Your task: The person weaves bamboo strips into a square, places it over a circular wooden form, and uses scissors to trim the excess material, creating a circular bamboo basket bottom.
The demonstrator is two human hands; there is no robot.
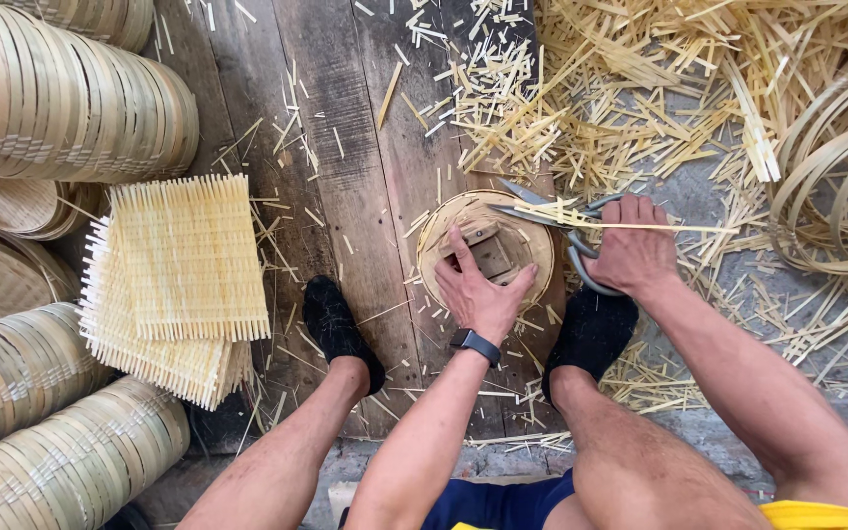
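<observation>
A round bamboo tray [534,245] lies on the wooden floor between my feet, with a small wooden block [489,249] on top. My left hand [479,287], a black watch on its wrist, presses down on the block and the tray. My right hand [632,245] grips large metal scissors [542,209] whose blades sit at the tray's far right rim, among thin bamboo strips sticking out past the edge.
A stack of square woven bamboo mats [181,285] lies at left. Rolls of stacked round bamboo frames [61,98] fill the left side. Cut bamboo slivers [630,88] litter the upper right, beside bent bamboo hoops [836,177]. My black-socked feet [338,329] flank the tray.
</observation>
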